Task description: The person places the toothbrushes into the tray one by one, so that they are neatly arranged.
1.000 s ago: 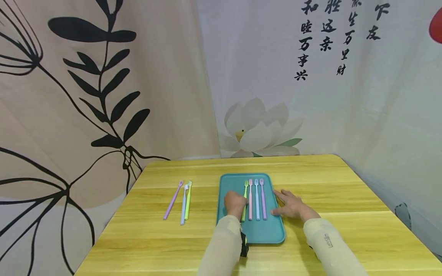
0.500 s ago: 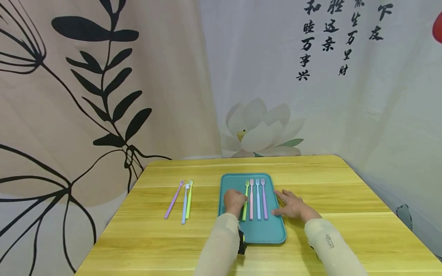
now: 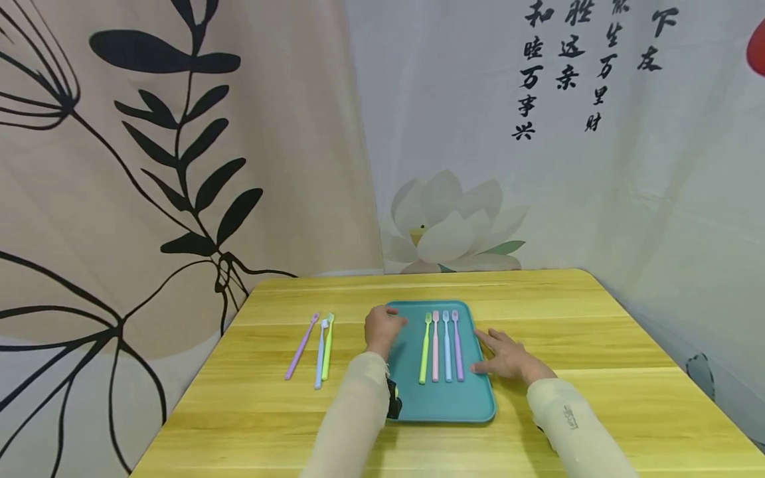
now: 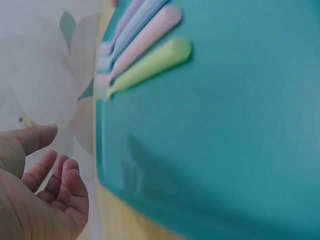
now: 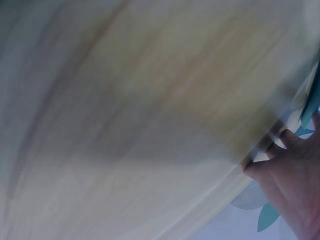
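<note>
A teal tray (image 3: 454,405) lies on the table, with a green toothbrush (image 3: 425,352), a pink toothbrush (image 3: 435,352), a blue toothbrush (image 3: 446,352) and a purple toothbrush (image 3: 457,352) side by side in it. Above the tray's left edge is my left hand (image 3: 382,330); its fingers are loosely bent and hold nothing, as the left wrist view (image 4: 47,185) also shows. My right hand (image 3: 508,357) rests at the tray's right rim with spread fingers, thumb on the edge. In the right wrist view, the right hand (image 5: 295,175) is partly cut off.
Left of the tray on the wooden table (image 3: 251,425) lie a purple toothbrush (image 3: 301,348), a blue toothbrush (image 3: 320,358) and a green toothbrush (image 3: 327,348). A printed cloth (image 3: 287,133) hangs behind the table's far edge.
My left hand has let go of the green toothbrush in the tray and moved left and away to the tray's left edge. The right hand has stayed in place.
</note>
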